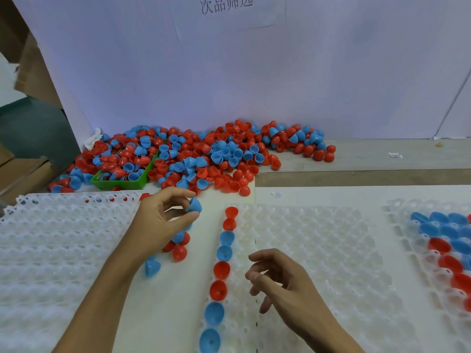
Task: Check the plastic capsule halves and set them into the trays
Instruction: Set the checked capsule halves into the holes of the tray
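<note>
My left hand (163, 220) pinches a blue capsule half (195, 205) between thumb and fingertips, just above the table left of the middle tray. A few loose red and blue halves (178, 247) lie under and beside that hand. The middle clear tray (318, 250) holds one column of red and blue halves (221, 270) along its left edge. My right hand (277, 278) hovers over this tray with fingers loosely curled and nothing in them. A big pile of red and blue halves (204, 156) lies at the back.
A green bin (132, 183) sits half buried in the pile at the back left. A stack of clear trays (58, 250) lies at the left. Another tray (443, 250) at the right holds several blue and red halves. A white wall rises behind the pile.
</note>
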